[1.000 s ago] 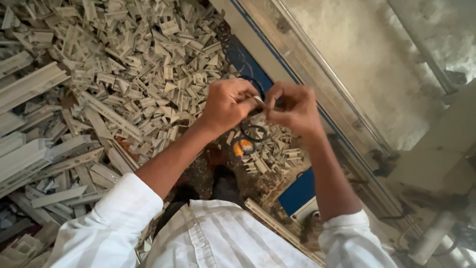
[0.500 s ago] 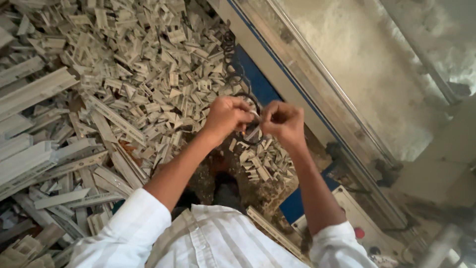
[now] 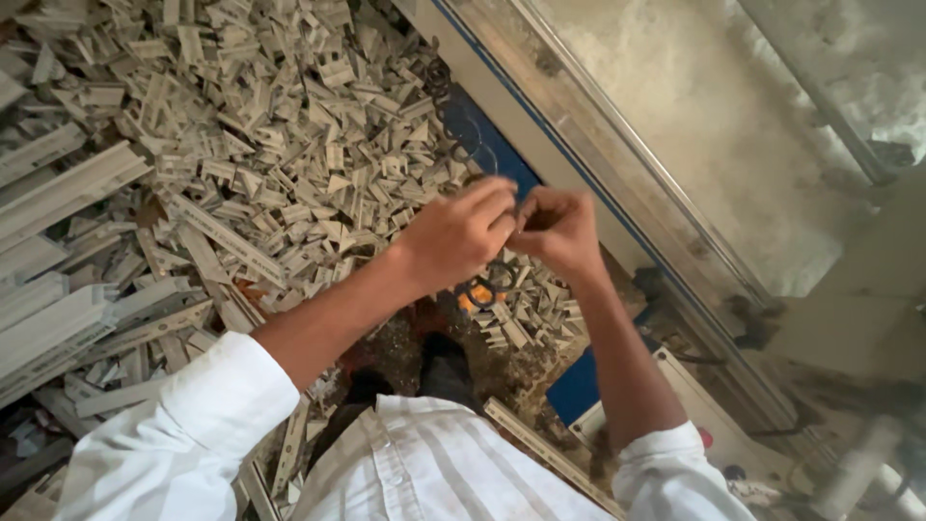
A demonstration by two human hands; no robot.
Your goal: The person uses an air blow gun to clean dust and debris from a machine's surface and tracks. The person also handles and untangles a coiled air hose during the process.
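Entry, as I watch remotely: left hand [image 3: 461, 239] and right hand [image 3: 558, 232], fingertips pinched together on a small dark ring-like piece [image 3: 516, 214], mostly hidden; held above the floor's heap of pale offcuts [image 3: 289, 125], beside the blue machine edge [image 3: 487, 145]; risk, I judge: a slipped pinch loses it among scraps.

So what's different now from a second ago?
Very little. The left hand and right hand remain pressed together over something small and dark; what it is cannot be told. The left hand's fingers now lie further over the right's. The black loops still dangle beneath, and the heap of pale offcuts is unchanged.
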